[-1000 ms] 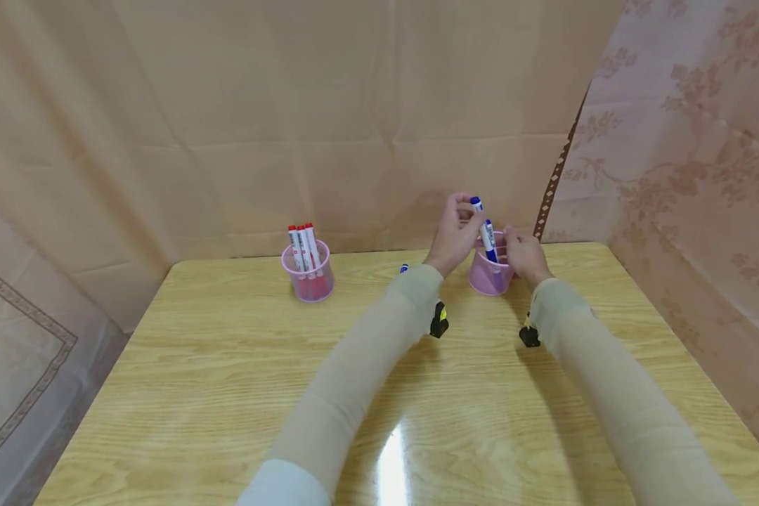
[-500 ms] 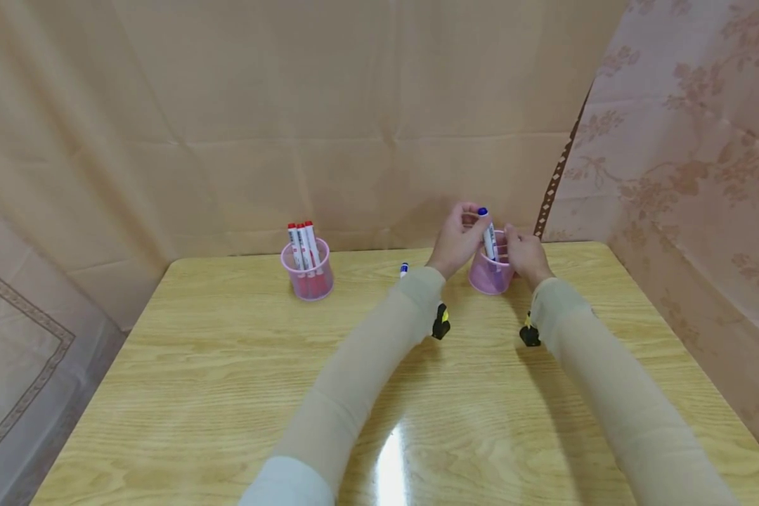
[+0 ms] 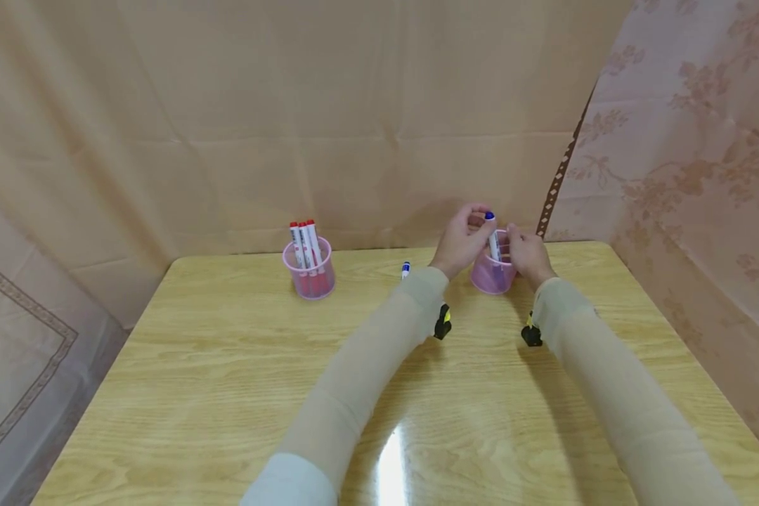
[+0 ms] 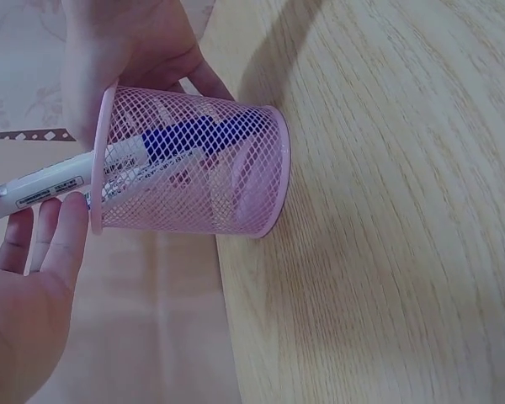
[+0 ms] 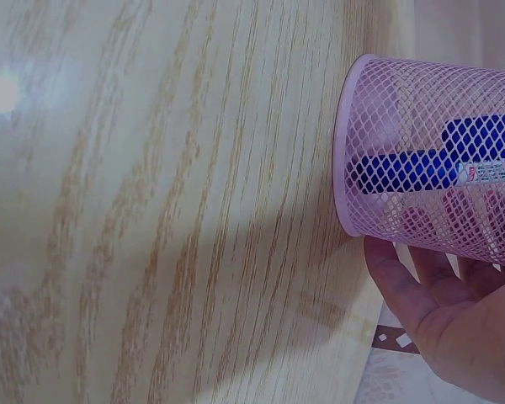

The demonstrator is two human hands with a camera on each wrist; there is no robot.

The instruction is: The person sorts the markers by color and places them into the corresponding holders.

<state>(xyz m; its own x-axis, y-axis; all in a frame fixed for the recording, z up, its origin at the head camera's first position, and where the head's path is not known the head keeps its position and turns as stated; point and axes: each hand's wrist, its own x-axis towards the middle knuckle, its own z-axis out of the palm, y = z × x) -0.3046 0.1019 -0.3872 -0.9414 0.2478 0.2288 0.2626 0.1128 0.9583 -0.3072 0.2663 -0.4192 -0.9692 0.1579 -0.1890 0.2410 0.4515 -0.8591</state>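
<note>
At the right of the table, my left hand (image 3: 462, 242) pinches a white marker (image 3: 495, 246) with blue ends. The marker's lower part is inside a pink mesh pen cup (image 3: 493, 277). Through the mesh in the left wrist view, its blue cap (image 4: 178, 139) lies beside a second blue-capped marker (image 4: 156, 178) within the cup. My right hand (image 3: 530, 256) holds the cup from its right side, thumb near the rim and fingers (image 5: 396, 282) along the mesh wall. The cup stands upright on the table.
Another pink mesh cup (image 3: 313, 288) holds several red-capped markers (image 3: 306, 246) at the left. A blue-ended marker (image 3: 405, 270) lies on the wooden table (image 3: 228, 393), partly hidden behind my left sleeve. A beige curtain (image 3: 259, 126) hangs right behind the table's back edge.
My left hand has moved slightly down and right, lowering the blue marker deeper into the right cup. My right hand has stayed on the cup.
</note>
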